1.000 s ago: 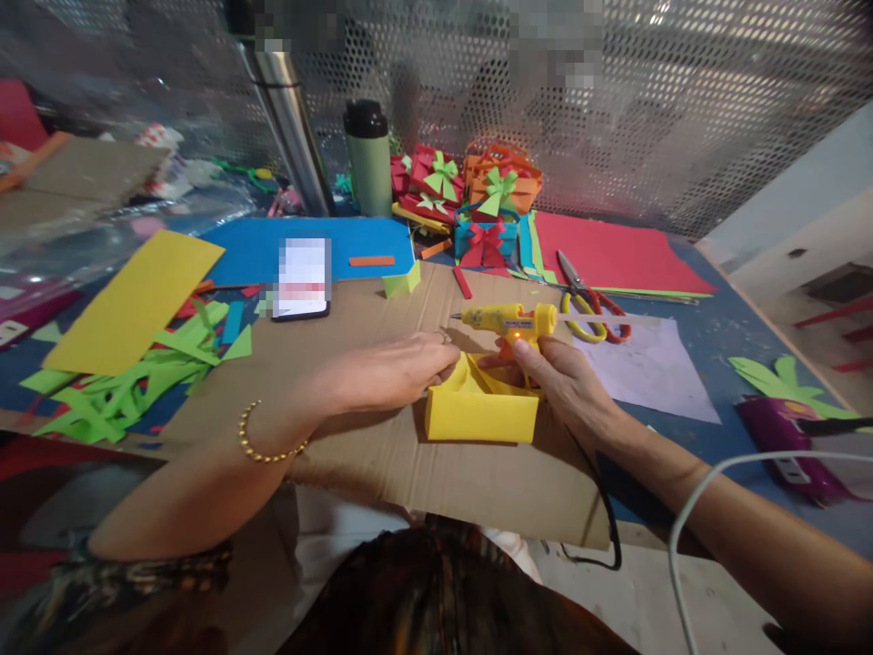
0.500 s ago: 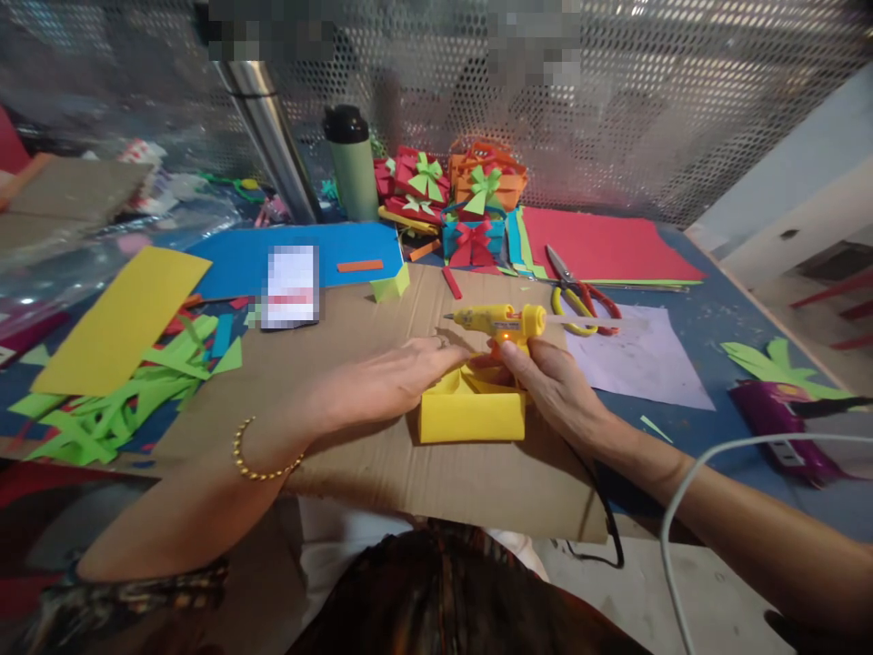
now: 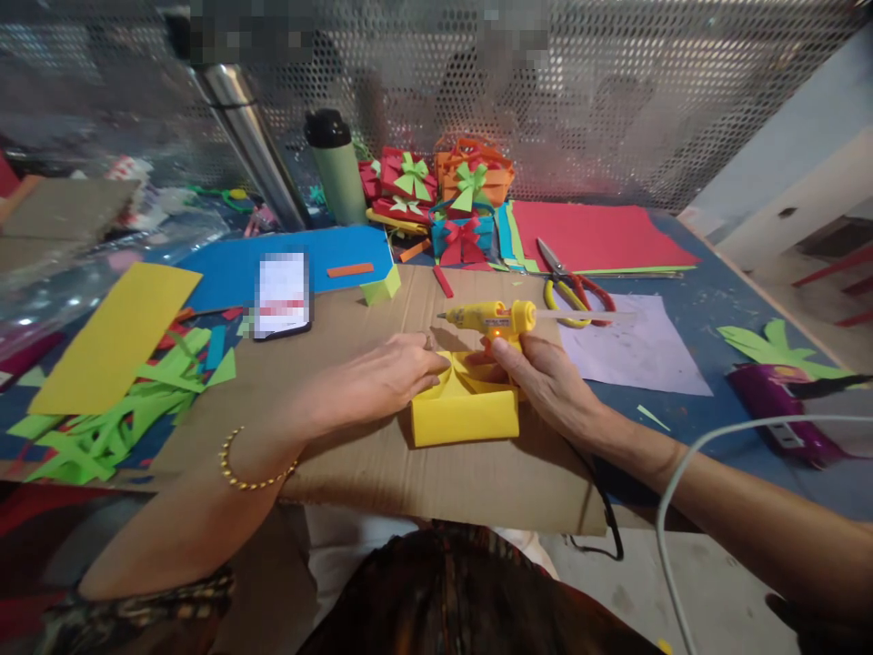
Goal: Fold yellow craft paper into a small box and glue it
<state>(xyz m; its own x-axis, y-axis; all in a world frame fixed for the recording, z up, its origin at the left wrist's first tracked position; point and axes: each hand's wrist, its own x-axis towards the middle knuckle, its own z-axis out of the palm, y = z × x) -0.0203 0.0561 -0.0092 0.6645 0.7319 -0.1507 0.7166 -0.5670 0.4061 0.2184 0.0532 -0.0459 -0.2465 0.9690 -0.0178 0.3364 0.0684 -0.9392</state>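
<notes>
Head view: right hand (image 3: 556,387) grips glue gun (image 3: 484,316); left hand (image 3: 382,377) touches yellow paper box (image 3: 465,419) between both hands, grip unclear. Box looks light, bendy, easily creased; best pinched gently by side walls.

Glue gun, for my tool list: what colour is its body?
The glue gun has a yellow body, shown in the head view.

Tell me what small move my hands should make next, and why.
Perhaps angle the yellow glue gun away from your left hand: your right hand holds it with its light glowing, and its nozzle appears close to those fingers at the yellow paper box.
</notes>
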